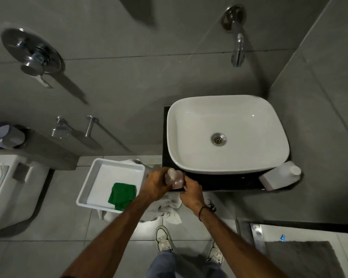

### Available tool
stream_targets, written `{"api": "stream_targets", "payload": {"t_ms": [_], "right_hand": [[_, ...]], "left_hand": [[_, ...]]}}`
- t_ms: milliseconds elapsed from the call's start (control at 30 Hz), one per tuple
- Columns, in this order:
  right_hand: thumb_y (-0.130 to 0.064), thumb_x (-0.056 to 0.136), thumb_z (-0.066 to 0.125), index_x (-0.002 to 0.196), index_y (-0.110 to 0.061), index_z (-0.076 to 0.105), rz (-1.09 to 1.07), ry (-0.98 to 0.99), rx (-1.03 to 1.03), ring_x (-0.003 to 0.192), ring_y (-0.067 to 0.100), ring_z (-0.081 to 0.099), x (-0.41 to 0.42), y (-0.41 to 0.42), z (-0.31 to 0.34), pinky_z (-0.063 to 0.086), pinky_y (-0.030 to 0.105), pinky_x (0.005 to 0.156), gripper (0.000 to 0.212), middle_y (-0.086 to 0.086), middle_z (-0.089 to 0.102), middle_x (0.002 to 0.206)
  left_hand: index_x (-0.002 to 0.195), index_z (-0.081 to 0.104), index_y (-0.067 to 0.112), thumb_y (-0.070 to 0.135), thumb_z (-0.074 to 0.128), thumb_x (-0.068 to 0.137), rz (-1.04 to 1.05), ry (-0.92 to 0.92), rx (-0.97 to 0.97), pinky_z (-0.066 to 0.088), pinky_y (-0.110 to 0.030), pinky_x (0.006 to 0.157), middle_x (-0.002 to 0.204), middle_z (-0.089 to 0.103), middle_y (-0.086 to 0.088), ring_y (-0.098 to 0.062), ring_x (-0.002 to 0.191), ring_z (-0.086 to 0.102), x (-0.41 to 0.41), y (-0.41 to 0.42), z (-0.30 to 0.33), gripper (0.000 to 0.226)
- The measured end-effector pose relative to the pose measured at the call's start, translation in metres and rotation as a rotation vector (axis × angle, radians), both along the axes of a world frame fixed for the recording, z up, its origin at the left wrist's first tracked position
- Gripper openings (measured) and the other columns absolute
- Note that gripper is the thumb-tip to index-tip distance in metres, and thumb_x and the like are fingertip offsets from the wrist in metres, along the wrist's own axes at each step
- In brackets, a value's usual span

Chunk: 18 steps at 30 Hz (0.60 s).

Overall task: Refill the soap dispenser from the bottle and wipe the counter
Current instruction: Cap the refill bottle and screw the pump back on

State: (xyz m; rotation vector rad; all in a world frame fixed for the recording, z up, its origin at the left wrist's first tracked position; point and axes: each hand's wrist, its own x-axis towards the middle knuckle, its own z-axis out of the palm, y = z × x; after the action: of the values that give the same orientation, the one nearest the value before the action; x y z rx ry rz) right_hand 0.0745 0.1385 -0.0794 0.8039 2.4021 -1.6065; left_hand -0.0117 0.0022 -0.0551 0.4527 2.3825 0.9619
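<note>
With my left hand clenched on the soap dispenser at the bench's front edge, my right hand steadying it, I twist the top off slowly, keeping it upright.

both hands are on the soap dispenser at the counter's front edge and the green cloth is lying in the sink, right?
Not quite. The head view shows the green cloth in the white tray left of the counter, not in the sink. Both the left hand and right hand are on the soap dispenser.
</note>
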Motion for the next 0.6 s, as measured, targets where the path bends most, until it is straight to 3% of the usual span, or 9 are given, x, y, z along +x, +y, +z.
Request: {"api": "stream_targets", "payload": {"t_ms": [100,200,367,467,600], "right_hand": [[0.010,0.080,0.062,0.129,-0.018,0.066,-0.025,-0.034,-0.017,0.104,0.008,0.062,-0.008,-0.007,-0.011,0.043,-0.002,0.076,0.056,-0.006,0.069,0.106],[0.018,0.078,0.055,0.131,-0.018,0.065,-0.055,-0.036,-0.013,0.112,0.012,0.063,-0.016,-0.008,-0.019,0.049,0.018,0.093,0.065,0.000,0.072,0.115],[0.016,0.081,0.059,0.132,-0.012,0.065,-0.116,-0.025,-0.018,0.115,0.016,0.066,-0.006,0.004,-0.023,0.051,0.032,0.104,0.058,0.004,0.072,0.120],[0.015,0.082,0.063,0.126,0.002,0.065,-0.240,-0.062,-0.091,0.112,0.029,0.069,0.015,0.026,-0.028,0.054,0.036,0.101,0.046,0.017,0.072,0.117],[0.010,0.081,0.069,0.106,0.002,0.073,-0.349,-0.068,-0.026,0.096,0.033,0.073,0.064,0.076,-0.028,0.056,0.037,0.092,0.027,0.017,0.076,0.098]], "left_hand": [[0.132,0.060,0.012,0.011,0.083,0.079,-0.012,-0.007,0.040,0.061,-0.042,0.091,0.120,0.072,-0.010,-0.026,0.107,0.072,-0.009,-0.006,-0.012,0.058],[0.133,0.060,0.013,0.017,0.085,0.078,-0.036,0.020,0.032,0.062,-0.038,0.088,0.118,0.072,-0.009,-0.024,0.101,0.073,-0.015,-0.008,-0.016,0.060],[0.138,0.050,0.008,0.016,0.090,0.073,0.018,-0.056,-0.051,0.055,-0.027,0.082,0.124,0.063,-0.007,-0.021,0.100,0.065,-0.006,-0.014,-0.017,0.077],[0.131,0.049,0.006,0.016,0.082,0.081,0.126,-0.110,-0.206,0.051,-0.028,0.081,0.122,0.065,-0.014,-0.028,0.104,0.066,0.014,-0.018,-0.021,0.060],[0.119,0.062,0.004,0.020,0.072,0.088,0.055,-0.208,-0.334,0.045,-0.022,0.077,0.120,0.070,-0.014,-0.028,0.109,0.067,0.047,-0.006,-0.024,0.036]]}}
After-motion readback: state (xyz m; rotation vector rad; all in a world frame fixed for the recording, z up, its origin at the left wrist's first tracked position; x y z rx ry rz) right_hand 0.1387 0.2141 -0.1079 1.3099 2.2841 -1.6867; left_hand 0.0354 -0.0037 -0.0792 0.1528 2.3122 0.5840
